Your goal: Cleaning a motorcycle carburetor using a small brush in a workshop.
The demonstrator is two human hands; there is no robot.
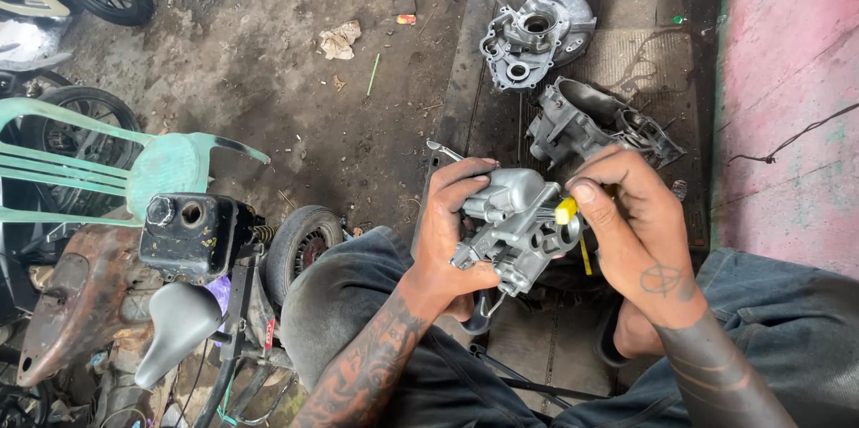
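Tattooed left hand (447, 231) is gripping a grey carburetor (514, 227); right hand (626, 231) is pinching a yellow-handled screwdriver (567, 211) against it, apparently adjusting a screw; steady alignment needed.

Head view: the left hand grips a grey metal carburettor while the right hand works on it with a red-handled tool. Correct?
Not quite: the head view shows the tool handle in the right hand is yellow, not red. The left hand does grip the grey metal carburettor.
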